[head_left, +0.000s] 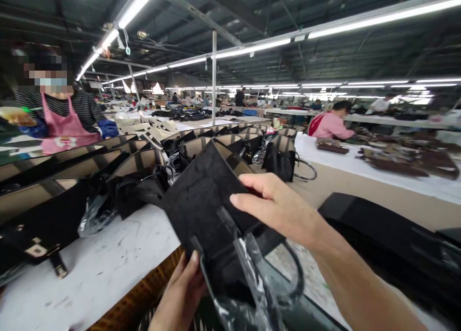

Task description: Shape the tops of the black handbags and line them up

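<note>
Tilted in front of me is a black handbag with a tan lining showing at its upper right edge. Its handles, partly wrapped in clear plastic, hang down toward me. My right hand grips the bag's right edge, thumb on the near face and the other fingers behind it. From below, my left hand holds the lower left side, with its fingers partly hidden by the bag. To the left, a similar black bag with a gold clasp lies on the white tabletop.
Rows of black bags with tan linings line the table ahead. A dark bag-like piece lies at right. A person in a pink apron stands at left; another person in pink works at a table with brown pieces.
</note>
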{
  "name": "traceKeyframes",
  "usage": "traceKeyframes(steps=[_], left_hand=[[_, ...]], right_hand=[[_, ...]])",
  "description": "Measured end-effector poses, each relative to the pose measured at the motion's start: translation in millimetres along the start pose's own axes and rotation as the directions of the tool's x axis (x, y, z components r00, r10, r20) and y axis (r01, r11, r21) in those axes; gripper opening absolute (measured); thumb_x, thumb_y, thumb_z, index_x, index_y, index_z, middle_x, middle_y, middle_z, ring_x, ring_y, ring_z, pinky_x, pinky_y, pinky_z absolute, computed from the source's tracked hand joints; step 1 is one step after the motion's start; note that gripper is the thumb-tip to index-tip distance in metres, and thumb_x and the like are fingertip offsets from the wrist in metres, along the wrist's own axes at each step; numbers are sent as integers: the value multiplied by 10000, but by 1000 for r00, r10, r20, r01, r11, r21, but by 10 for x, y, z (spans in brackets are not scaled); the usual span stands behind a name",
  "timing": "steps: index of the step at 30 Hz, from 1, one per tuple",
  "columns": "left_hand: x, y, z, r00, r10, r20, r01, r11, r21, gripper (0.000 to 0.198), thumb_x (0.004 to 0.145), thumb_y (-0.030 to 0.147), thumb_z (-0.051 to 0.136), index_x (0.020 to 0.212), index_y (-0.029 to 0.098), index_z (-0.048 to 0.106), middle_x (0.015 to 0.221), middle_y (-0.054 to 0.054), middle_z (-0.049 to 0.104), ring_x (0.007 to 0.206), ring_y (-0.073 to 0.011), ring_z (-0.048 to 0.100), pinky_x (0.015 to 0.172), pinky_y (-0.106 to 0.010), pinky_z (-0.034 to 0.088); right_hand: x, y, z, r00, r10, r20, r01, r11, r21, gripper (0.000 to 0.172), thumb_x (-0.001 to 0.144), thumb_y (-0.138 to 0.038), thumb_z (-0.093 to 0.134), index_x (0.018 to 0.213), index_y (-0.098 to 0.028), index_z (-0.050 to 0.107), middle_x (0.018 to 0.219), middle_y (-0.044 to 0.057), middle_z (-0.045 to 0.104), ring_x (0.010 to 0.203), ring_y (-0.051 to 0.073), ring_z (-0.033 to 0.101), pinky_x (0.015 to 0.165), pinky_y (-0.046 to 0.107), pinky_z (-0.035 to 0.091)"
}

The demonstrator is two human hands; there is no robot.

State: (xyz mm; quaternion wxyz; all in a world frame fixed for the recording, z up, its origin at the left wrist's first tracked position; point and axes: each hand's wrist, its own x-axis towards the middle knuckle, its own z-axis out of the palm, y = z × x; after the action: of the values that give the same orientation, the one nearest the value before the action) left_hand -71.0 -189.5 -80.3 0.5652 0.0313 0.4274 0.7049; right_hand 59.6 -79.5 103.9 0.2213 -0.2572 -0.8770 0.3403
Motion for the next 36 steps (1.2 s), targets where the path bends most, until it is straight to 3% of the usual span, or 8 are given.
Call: traceKeyframes(steps=[4, 7, 11, 17, 20, 24, 29, 36], left_hand=[[630, -323, 677, 925, -107, 366, 85, 994, 75, 459, 707, 330, 619, 1114, 157, 493, 984, -105, 624, 882, -207, 601, 819, -348, 448], [952, -536, 874, 972, -119, 204, 60, 959, 276, 506, 693, 351, 626, 1126, 141, 471, 972, -111, 623, 876, -206, 599, 796, -332, 449], [946, -527, 888, 983, 137, 122, -182, 803, 567, 562, 728, 446, 547, 1188, 142, 442, 1225, -126, 491, 1150, -226, 436, 962, -325, 331], [602, -257, 1160, 828, 281, 484, -537, 152, 830, 823, 674, 411, 594, 1349, 151, 200, 1378, -106, 295, 1264, -246, 261, 1019, -333, 249], [584, -204, 1392, 857, 238, 458, -414, -212, 885, 853, 669, 302, 589, 1366, 172, 116, 1285, -141, 428, 1112, -304, 456, 873, -384, 381], [651, -90, 1500, 900, 218, 376, -239, -475, 847, 583, 778, 225, 411, 1326, 151, 226, 917, -140, 649, 829, -287, 609, 690, -364, 423], [715, 108, 1454, 904, 234, 358, -178, -556, 812, 403, 785, 218, 385, 1178, 136, 425, 809, -142, 660, 790, -276, 619, 644, -331, 412], [730, 196, 1344, 864, 198, 464, -359, -404, 841, 250, 796, 241, 369, 972, 166, 530, 789, -97, 661, 842, -226, 607, 677, -265, 401]], right_hand=[[45, 243, -320, 978, 44, -202, -130, 891, -435, 239, 772, -270, 435, 571, -156, 497, 541, -18, 492, 515, 93, 425, 481, 224, 238], [95, 651, -298, 957, 139, -256, -261, 799, -542, 206, 754, -251, 437, 587, -163, 519, 600, 18, 552, 562, 118, 477, 503, 235, 248], [121, 1252, -134, 900, 342, -270, -429, 806, -408, 280, 770, -371, 436, 617, -163, 544, 641, 43, 575, 578, 144, 504, 490, 235, 267], [181, 1553, -68, 939, 338, -63, -318, 924, 213, 383, 782, -500, 408, 720, -147, 542, 599, 5, 540, 451, 93, 458, 428, 210, 314], [28, 1373, -132, 914, 302, -271, -245, 943, 224, 314, 801, -432, 415, 843, -156, 558, 626, 2, 555, 512, 107, 505, 485, 214, 366], [-537, 1095, -155, 816, 275, -509, -304, 952, 27, 245, 839, -395, 388, 870, -209, 545, 618, -26, 538, 574, 111, 500, 538, 207, 371], [-999, 1492, 244, 894, 420, -157, -447, 864, -232, 252, 836, -303, 390, 707, -210, 586, 661, -2, 607, 669, 150, 555, 609, 236, 389], [-343, 2274, 635, 836, 425, -346, -444, 895, 26, 291, 801, -252, 451, 1041, -135, 566, 1007, 105, 615, 944, 229, 558, 829, 332, 411]])
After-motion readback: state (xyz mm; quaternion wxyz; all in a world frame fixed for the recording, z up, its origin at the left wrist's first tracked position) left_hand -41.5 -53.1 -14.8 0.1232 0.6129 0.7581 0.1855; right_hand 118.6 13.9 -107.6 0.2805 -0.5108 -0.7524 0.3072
